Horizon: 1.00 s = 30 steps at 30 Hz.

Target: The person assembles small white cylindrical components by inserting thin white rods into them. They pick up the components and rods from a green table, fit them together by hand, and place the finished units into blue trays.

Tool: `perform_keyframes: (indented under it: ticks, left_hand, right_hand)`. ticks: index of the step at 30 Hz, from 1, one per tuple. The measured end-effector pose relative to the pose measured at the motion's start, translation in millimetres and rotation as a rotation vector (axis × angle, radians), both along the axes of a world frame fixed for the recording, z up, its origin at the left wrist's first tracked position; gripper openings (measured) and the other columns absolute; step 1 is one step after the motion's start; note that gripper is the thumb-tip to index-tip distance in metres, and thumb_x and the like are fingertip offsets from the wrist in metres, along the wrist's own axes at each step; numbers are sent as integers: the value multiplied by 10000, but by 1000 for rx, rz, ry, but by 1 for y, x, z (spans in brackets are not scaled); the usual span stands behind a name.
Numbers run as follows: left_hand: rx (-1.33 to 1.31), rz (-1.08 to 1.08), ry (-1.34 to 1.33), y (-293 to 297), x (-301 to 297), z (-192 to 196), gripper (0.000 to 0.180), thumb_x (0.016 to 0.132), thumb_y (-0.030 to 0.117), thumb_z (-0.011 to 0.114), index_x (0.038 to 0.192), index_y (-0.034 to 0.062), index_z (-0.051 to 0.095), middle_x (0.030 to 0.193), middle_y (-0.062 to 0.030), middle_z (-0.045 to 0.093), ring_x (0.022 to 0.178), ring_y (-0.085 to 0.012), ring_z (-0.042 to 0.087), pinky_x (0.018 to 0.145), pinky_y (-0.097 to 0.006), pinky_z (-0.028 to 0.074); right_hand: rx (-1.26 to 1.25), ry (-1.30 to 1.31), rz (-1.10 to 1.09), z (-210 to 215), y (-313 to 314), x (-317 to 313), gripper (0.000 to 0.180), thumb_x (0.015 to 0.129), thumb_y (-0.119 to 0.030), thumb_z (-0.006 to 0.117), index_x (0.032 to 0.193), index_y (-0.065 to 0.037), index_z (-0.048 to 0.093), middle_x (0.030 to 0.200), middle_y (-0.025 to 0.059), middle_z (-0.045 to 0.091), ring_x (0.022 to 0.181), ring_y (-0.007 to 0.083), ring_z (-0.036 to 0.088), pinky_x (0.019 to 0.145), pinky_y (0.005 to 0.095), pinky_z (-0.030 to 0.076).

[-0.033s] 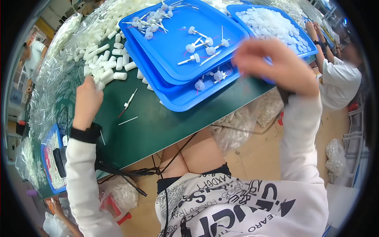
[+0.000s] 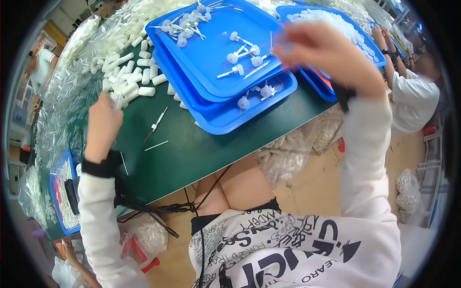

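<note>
Reaching to the far left of the stacked blue plastic trays (image 2: 211, 120), the left hand (image 2: 102, 122) rests at the edge of a heap of short white plastic tubes (image 2: 129, 72) on the dark green surface (image 2: 192, 153); its fingers are curled inward and seem to pinch a small clear piece, though what exactly it holds cannot be told. Raised over the right side of the trays, the right hand (image 2: 326, 50) is blurred, its fingers drawn together around something thin and pale that cannot be made out. Scattered inside the top tray lie small white round-capped pins with red threads (image 2: 240, 55). Just left of the trays, a thin white stick with a red tip (image 2: 156, 124) lies on the surface. Behind the trays to the right, another blue tray of white round caps (image 2: 336, 26) stands.
</note>
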State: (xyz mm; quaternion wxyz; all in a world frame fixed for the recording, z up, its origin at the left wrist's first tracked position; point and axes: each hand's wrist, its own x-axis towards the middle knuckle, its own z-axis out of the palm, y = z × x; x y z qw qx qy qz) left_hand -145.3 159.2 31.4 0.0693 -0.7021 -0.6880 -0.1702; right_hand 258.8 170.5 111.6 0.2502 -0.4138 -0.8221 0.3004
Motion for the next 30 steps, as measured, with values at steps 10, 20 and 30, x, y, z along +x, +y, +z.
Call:
perform_keyframes:
  ticks: [10, 20, 30]
  left_hand:
    - [23, -134, -926, -145, 88, 67, 153, 833, -80, 476, 812, 24, 366, 944, -165, 563, 752, -134, 532, 712, -241, 440]
    - [-109, -264, -1639, -179, 123, -2, 282, 774, -140, 542, 840, 43, 339, 1022, -199, 550, 900, -244, 617, 787, -330, 512]
    - [-102, -428, -1735, -166, 157, -35, 281, 790, -123, 538, 841, 53, 324, 1031, -253, 565, 907, -241, 605, 804, -339, 501]
  right_hand:
    - [370, -453, -177, -61, 187, -150, 308, 729, -178, 605, 1017, -74, 638, 946, 140, 653, 857, 282, 633, 745, 374, 508]
    - [862, -494, -481, -3, 111, -79, 217, 749, -130, 522, 852, -18, 676, 735, 194, 642, 708, 307, 645, 660, 399, 510]
    - [-263, 935, -238, -63, -138, -83, 433, 812, 75, 561, 1200, 34, 373, 938, 162, 611, 858, 202, 626, 697, 275, 526]
